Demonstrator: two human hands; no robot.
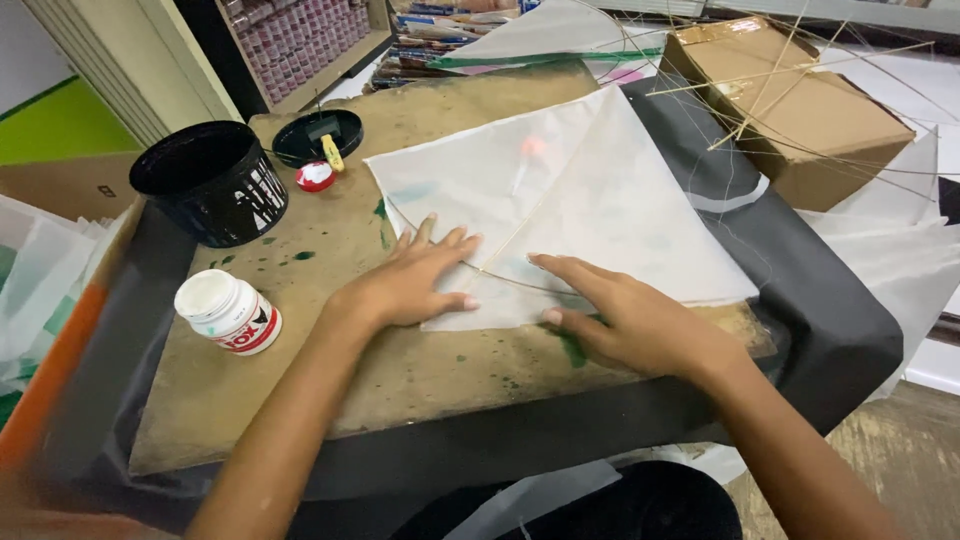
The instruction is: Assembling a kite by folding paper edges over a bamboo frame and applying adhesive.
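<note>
A white paper kite sheet [590,190] lies flat on a stained brown board [300,370], with thin stick spars [510,245] running across it. My left hand [415,280] presses flat on the sheet's near-left corner, fingers spread over the curved spar. My right hand [620,315] lies palm down on the near edge of the sheet, fingers pointing left along the spar. Neither hand holds anything.
A white glue jar [228,312] stands on the board's left. Behind it sit a black tub [212,180], a black lid [318,135] and a small red-and-white object [316,176]. A cardboard box [800,105] with thin sticks is at the back right. Black cloth [830,300] underlies the board.
</note>
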